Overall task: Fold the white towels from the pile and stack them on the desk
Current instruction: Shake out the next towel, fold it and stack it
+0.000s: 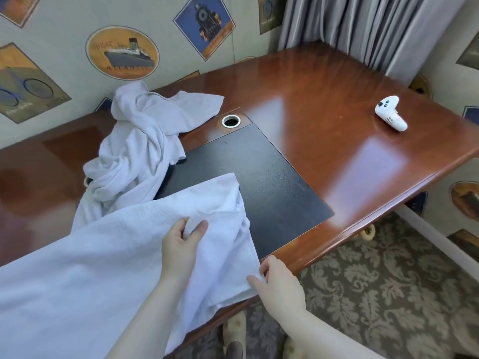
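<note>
No bins or baskets in view; the only opening is the round metal-rimmed cable hole (231, 121) in the desk (324, 81), upper centre, dark inside, can't tell what's in it.

The towel (103, 255) you're working lies spread across the lower left of the frame, over the black desk mat (259, 177) & hanging past the front edge. Your left hand (181, 244) sits on top of it, centre-bottom, thumb & fingers pinching up a fold of cloth. Your right hand (278, 283) is at the towel's lower right corner, right at the desk edge, fingertips gripping that corner. Hands are near each other, same towel between them.

The pile (140, 141) of unfolded white towels sits crumpled in the upper left, against the wall, one end touching the mat.

Desk is glossy reddish wood. A white game controller (391, 113) lies well apart at the right. Wall has travel-poster wallpaper (121, 51) w/ a ship & a train; grey curtain (363, 24) top right; patterned carpet (375, 294) bottom right, slippers (234, 330) under the desk edge.
</note>
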{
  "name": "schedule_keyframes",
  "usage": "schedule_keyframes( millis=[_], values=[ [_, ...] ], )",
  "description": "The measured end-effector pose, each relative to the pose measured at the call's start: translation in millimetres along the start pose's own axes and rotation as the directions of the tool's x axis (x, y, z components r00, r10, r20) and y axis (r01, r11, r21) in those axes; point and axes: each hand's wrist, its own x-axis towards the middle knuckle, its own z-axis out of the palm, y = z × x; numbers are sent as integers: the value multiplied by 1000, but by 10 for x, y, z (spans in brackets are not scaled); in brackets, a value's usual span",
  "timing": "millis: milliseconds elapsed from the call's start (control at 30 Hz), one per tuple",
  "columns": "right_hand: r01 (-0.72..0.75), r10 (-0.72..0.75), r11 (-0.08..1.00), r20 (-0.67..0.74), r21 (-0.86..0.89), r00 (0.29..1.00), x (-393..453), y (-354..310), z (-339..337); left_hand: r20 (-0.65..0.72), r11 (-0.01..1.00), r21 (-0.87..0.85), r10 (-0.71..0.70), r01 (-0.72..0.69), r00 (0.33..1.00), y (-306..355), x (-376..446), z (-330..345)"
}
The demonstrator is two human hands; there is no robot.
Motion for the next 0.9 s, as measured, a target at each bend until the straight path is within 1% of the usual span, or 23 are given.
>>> schedule_keyframes(
  millis=[67, 167, 200, 267, 333, 400, 500, 567, 633, 667, 733, 833, 900],
  values=[
    [-36, 36, 999, -5, -23, 999, -34, -6, 16, -62, 988, 70, 142, -138, 988, 124, -3, -2],
    [-30, 31, 998, 14, -59, 999, -51, -54, 29, -162, 942, 114, 332, -316, 929, 317, -26, 19],
    [-27, 28, 998, 19, -55, 999, -50, -69, 27, -158, 926, 124, 372, -356, 915, 359, -30, 28],
    [-40, 39, 998, 13, 43, 999, -60, -82, 3, -102, 898, 164, 428, -409, 898, 385, -61, 55],
    [-38, 40, 988, -7, 151, 999, -87, -60, -34, -39, 891, 197, 423, -408, 905, 306, -126, 89],
    [-25, 35, 982, -47, 186, 998, -137, -34, -75, 6, 907, 209, 372, -365, 928, 148, -227, 133],
    [-56, 92, 956, -113, 289, 989, -211, -1, -121, 56, 921, 246, 297, -301, 953, -139, -392, 186],
    [-96, 133, 929, -81, 357, 988, -242, 34, -113, 99, 917, 285, 261, -279, 960, -304, -480, 199],
    [-168, 183, 890, 6, 424, 983, -270, 93, -82, 150, 907, 329, 224, -262, 963, -425, -556, 221],
    [-202, 208, 880, 35, 431, 978, -290, 131, -60, 162, 904, 347, 206, -251, 965, -477, -596, 230],
    [-207, 221, 907, 4, 366, 975, -299, 202, -29, 149, 912, 346, 180, -221, 972, -540, -641, 243],
    [-123, 152, 954, -89, 273, 984, -279, 239, -25, 106, 934, 301, 169, -194, 980, -553, -653, 271],
    [-81, 103, 972, -93, 220, 990, -246, 226, -14, 107, 931, 303, 180, -204, 978, -542, -628, 284]
  ],
)
